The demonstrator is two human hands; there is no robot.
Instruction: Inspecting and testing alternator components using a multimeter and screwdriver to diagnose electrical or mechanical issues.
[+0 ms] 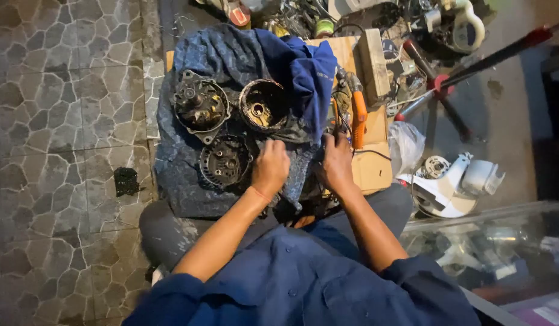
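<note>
While both hands work low over the blue cloth (189, 181), the person sits with knees under a small wooden bench (373, 172) on a stone-tile floor (56, 121).

Left hand (270, 168): fingers curled down and closed on a fold of dark, greasy rag (297, 175) at the front edge of the cloth. Right hand (338, 162): clenched around something small and dark, just beside the left; what it holds is hidden by the fingers, so I cannot tell the object. The two hands are near each other, the rag bunched between them.

Parts on the cloth, all grimy:
- finned housing (199, 105), upper left, open face up.
- round cup-shaped shell (262, 107), just right of it, brass-coloured inside.
- slotted end cover (225, 162), below, just beside the left hand.

An orange-handled tool (358, 118) lies on the bench just above the right hand. A wood block (374, 63) sits further back. A white fan body (451, 184) lies on the floor to the right, well apart.

Judgement on technique: the wiping looks best done with the rag held taut by the left hand while the right turns the piece against it, low over the cloth so that anything dropped lands there. Grease on the fingers makes slip likely. Light is dim; small fasteners could be lost among the folds.
</note>
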